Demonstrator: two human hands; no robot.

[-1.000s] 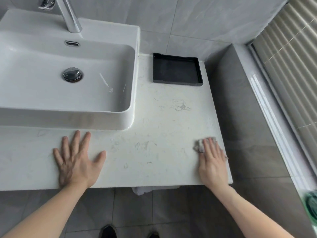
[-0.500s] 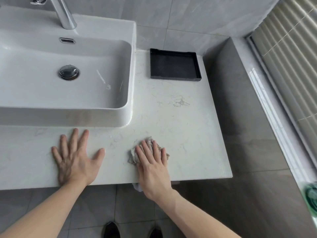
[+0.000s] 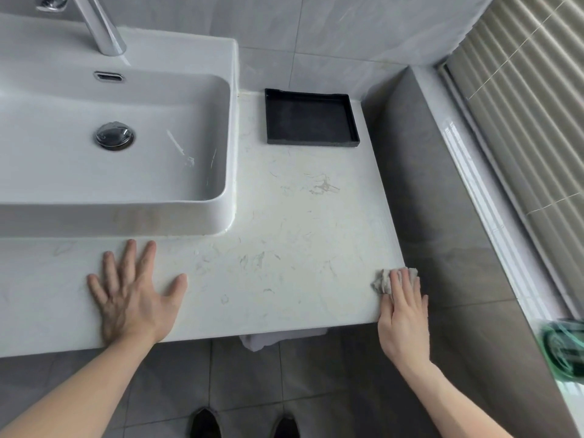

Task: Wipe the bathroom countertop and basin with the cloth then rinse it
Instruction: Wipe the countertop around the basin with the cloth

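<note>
The pale marbled countertop [image 3: 284, 235] runs across the view, with the white rectangular basin [image 3: 132, 213] standing on its left part. A crumpled grey cloth [image 3: 384, 281] lies at the counter's front right corner. My right hand [image 3: 403, 314] presses flat on the cloth, fingers together, mostly covering it. My left hand [image 3: 134, 292] rests flat on the counter in front of the basin, fingers spread, holding nothing. A chrome tap [image 3: 101, 25] rises behind the basin, and a chrome drain plug [image 3: 114, 136] sits in its floor.
A black square tray [image 3: 311, 120] stands at the back of the counter against the grey tiled wall. A grey ledge [image 3: 442, 216] and window blinds [image 3: 531, 115] lie to the right. A green object [image 3: 565, 349] shows at the right edge. A white cloth [image 3: 262, 338] hangs under the counter.
My right hand has swept the cloth from the counter's middle front back to the front right corner. My left hand has stayed in place.
</note>
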